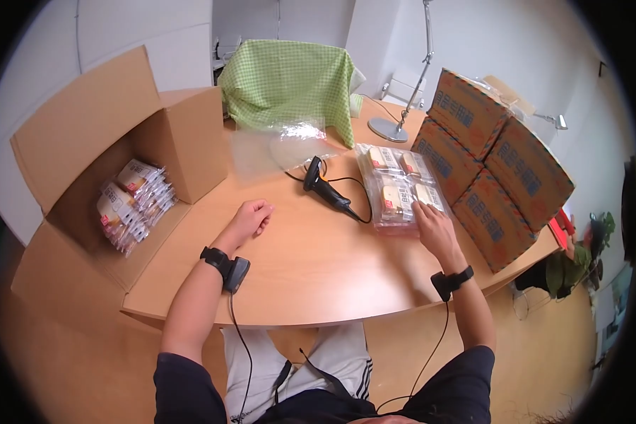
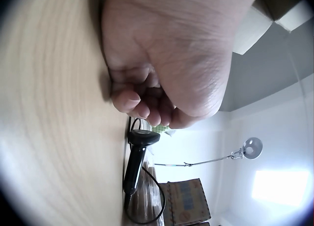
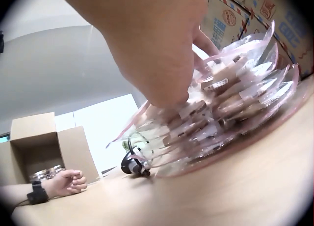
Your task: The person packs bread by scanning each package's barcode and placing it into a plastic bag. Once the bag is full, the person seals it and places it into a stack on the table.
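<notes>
My left hand [image 1: 251,220] rests on the tabletop near the big open carton, fingers loosely curled and nothing in them. My right hand [image 1: 437,230] reaches over a stack of clear plastic bags [image 1: 389,177], its fingers at the near right part of the top bag. Individually wrapped bread-like snacks [image 1: 396,200] show through the plastic. From the right wrist view, the palm hangs over the layered bags [image 3: 235,108]; its fingertips are partly hidden, and I cannot tell whether they pinch the plastic. A black barcode scanner [image 1: 321,187] lies between the hands, with its cable.
At left, the open cardboard carton [image 1: 194,145] lies on its side with stacked snack packs [image 1: 136,198] inside. Printed cartons [image 1: 473,169] are piled at right. Behind stand a green checked cloth [image 1: 286,81] over something and a desk lamp [image 1: 389,129]; an empty clear bag [image 1: 261,152] lies before the cloth.
</notes>
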### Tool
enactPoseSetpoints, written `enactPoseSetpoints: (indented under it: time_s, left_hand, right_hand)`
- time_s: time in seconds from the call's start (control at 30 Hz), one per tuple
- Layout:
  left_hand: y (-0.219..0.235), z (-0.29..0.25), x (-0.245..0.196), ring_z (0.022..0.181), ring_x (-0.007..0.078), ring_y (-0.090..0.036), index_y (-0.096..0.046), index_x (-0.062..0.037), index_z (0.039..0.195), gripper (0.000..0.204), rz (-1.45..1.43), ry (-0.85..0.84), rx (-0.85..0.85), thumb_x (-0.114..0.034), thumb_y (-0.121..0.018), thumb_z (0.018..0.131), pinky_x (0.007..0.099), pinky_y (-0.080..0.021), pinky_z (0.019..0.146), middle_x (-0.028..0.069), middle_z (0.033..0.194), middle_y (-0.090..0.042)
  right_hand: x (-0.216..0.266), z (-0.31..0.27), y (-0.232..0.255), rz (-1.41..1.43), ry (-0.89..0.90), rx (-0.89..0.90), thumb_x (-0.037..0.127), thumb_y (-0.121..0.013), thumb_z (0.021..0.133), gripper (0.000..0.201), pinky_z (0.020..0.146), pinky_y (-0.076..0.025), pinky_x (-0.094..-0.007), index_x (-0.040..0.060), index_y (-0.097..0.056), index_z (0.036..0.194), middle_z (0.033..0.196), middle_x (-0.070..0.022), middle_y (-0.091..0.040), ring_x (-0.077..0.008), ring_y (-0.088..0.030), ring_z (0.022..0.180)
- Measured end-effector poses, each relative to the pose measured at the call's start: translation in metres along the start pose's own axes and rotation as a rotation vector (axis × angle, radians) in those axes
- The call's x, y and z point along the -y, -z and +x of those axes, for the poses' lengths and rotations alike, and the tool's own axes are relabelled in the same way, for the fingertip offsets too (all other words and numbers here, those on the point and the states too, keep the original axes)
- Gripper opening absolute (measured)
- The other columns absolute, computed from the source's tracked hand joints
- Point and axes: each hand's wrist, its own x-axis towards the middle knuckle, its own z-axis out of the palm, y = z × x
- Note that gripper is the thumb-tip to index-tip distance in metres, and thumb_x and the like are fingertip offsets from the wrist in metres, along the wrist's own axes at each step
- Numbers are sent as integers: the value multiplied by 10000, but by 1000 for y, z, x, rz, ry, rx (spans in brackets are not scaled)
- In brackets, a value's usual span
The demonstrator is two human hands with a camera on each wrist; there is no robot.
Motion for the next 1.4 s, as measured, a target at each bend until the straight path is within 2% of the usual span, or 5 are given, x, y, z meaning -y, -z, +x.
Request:
enactPoseSetpoints:
  time_s: [0.33,0.97,1.2,1.33,1.4]
  left_hand:
    - [1,2,3,470,63,-464,-507,-80,719,317,-14,-8,26,-243,-552,987,227,-357,403,-16,625,-499]
    - [12,-1,3,719,165,-635,-586,-72,840,380,-224,-25,201,-397,-481,1004,268,-514,632,59,803,-631]
    - [36,-21,-24,851,259,-697,-578,-49,1110,636,-517,192,512,-628,-356,970,326,-568,737,167,1043,-684]
    - [53,-26,-25,851,256,-693,-542,-49,1201,634,-551,131,395,-607,-345,972,330,-568,721,184,1082,-679]
    - [68,-11,-4,869,247,-690,-577,-42,1136,488,-598,51,121,-482,-445,974,338,-568,736,165,1036,-684]
  right_hand:
    - [15,26,82,-33,-58,-169,-75,-549,789,342,599,-538,-363,34,-602,1109,876,-125,-681,-281,-677,748]
    - [64,178,210,88,-270,-411,141,-515,960,196,660,-472,-465,-19,-623,995,782,-249,-631,-436,-625,767]
    - [117,198,168,246,-6,-441,24,-590,820,257,677,-513,-469,74,-640,1067,797,-185,-661,-397,-646,754]
    - [169,182,131,295,265,-588,-40,-619,720,350,575,-506,-395,53,-631,1057,778,-112,-631,-301,-634,666]
    - [187,157,122,296,393,-522,-45,-619,712,364,535,-492,-361,19,-627,1071,777,-85,-618,-255,-621,635]
